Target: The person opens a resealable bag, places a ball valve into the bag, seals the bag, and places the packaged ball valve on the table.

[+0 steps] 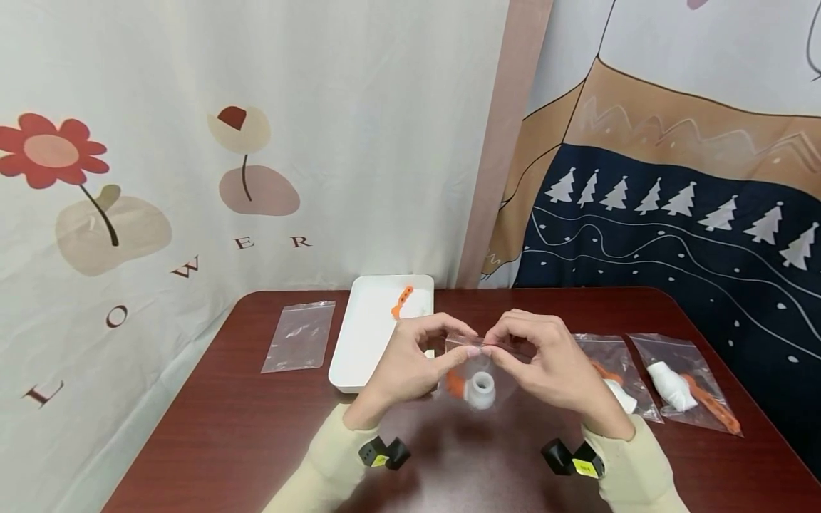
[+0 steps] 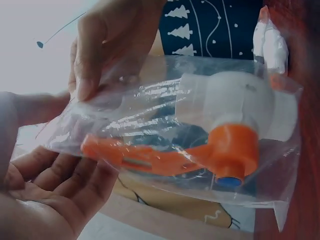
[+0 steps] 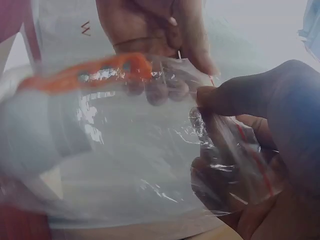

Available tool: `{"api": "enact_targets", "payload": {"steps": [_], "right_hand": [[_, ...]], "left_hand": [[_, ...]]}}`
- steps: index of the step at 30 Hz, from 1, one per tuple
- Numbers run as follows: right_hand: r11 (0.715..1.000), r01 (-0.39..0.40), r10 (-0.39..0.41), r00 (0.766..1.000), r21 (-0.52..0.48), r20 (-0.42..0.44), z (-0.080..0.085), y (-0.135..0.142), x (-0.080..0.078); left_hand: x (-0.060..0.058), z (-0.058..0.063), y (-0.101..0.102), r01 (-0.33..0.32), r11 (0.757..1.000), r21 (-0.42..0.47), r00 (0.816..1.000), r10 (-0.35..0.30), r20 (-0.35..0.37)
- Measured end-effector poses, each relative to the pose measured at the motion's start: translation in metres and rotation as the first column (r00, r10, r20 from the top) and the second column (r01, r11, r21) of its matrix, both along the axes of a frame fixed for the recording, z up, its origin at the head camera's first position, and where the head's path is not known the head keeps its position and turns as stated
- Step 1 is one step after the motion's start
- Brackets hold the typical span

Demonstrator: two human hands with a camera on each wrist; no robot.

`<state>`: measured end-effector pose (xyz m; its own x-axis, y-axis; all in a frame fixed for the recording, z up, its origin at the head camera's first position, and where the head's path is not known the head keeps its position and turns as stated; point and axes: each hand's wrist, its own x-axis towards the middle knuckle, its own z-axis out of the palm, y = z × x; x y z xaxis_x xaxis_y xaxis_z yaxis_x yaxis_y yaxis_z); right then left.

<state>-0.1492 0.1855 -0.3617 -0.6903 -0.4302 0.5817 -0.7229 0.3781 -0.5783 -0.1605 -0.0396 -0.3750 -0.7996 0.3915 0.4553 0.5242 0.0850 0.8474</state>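
A clear zip bag [image 2: 145, 112] hangs over the table between my two hands. Inside it lies a white plastic ball valve [image 2: 237, 100] with an orange lever handle [image 2: 150, 157]; a blue spot shows at the handle's hub. My left hand [image 1: 410, 363] pinches the bag's top edge between thumb and fingers. Close beside it, thumb tips almost meeting, my right hand [image 1: 554, 363] pinches the same edge. A red line runs along the bag's mouth in the right wrist view, where the plastic is bunched under the right thumb.
Behind my left hand stands a white tray [image 1: 359, 342] with an orange handle [image 1: 402, 303] in it. Left of the tray lies a flat clear zip bag [image 1: 299, 336]. Two bagged white valves, one nearer [image 1: 618, 395] and one farther right [image 1: 671, 387], rest on the dark red table [image 1: 256, 442].
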Motion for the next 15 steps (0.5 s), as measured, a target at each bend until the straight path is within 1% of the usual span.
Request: {"api": "enact_targets", "payload": {"steps": [2, 5, 8, 12, 15], "right_hand": [[1.0, 0.005, -0.005, 1.0, 0.001, 0.002, 0.0001, -0.0006, 0.0001], [1.0, 0.006, -0.006, 1.0, 0.002, 0.022, -0.0002, -0.0014, -0.0007], [1.0, 0.007, -0.007, 0.999, 0.001, 0.045, -0.0006, -0.0014, -0.0014], [1.0, 0.022, -0.022, 0.999, -0.003, 0.043, -0.0002, -0.0003, -0.0018], [1.0, 0.026, -0.026, 0.999, -0.011, 0.021, 0.0004, 0.0001, -0.0017]], "left_hand": [[-0.0008, -0.0015, 0.0016, -0.001, 1.0, -0.007, 1.0, 0.001, -0.028], [-0.0012, -0.0033, 0.003, -0.026, 1.0, -0.003, 0.998, 0.025, -0.062], [-0.0005, -0.0034, 0.0033, -0.037, 0.999, 0.009, 0.997, 0.037, -0.072], [0.0007, -0.0016, 0.0022, -0.049, 0.999, 0.02, 0.998, 0.05, -0.031], [0.0013, -0.0002, 0.0013, -0.076, 0.997, 0.014, 0.997, 0.076, 0.012]]}}
